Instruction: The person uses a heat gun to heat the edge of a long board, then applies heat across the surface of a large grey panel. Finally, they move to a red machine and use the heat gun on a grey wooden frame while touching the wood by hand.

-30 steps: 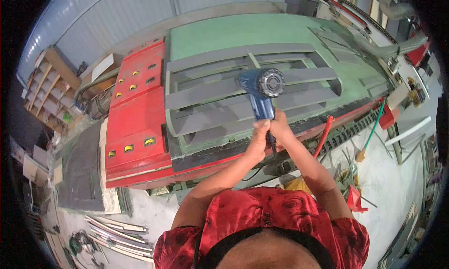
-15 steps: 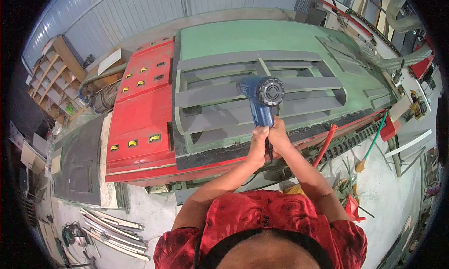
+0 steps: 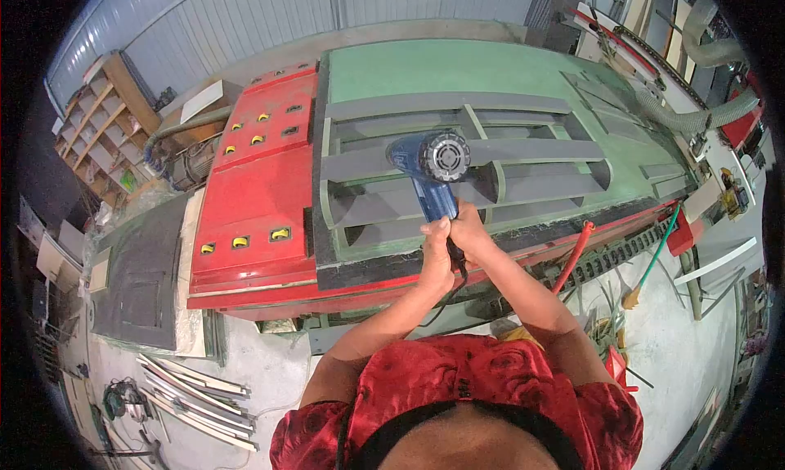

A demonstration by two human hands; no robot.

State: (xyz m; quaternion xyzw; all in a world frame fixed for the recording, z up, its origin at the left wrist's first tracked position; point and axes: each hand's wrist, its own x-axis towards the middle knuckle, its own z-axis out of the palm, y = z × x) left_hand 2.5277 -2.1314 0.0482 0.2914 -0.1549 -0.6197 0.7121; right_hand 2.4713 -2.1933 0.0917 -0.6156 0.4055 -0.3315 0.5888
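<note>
A blue heat gun (image 3: 433, 194) is held out over a grey slatted rack (image 3: 368, 166) of flat panels on a green sheet. Its round vented rear end faces me, so the nozzle side is mostly hidden. My right hand (image 3: 470, 227) is closed around the handle. Just below and to the left, my left hand (image 3: 437, 239) is closed on the lower handle, its thumb pointing up. The black power cord (image 3: 462, 284) hangs down from the grip past my wrists.
The green sheet (image 3: 425, 61) lies on a red machine bed (image 3: 257, 184) with yellow-handled recesses. Long strips (image 3: 196, 400) lie on the floor at left. A red hose (image 3: 576, 253) rises by the near edge, and a ribbed grey duct (image 3: 683, 114) runs at right.
My hands and the heat gun have shifted left over the slats. The whole view has turned slightly.
</note>
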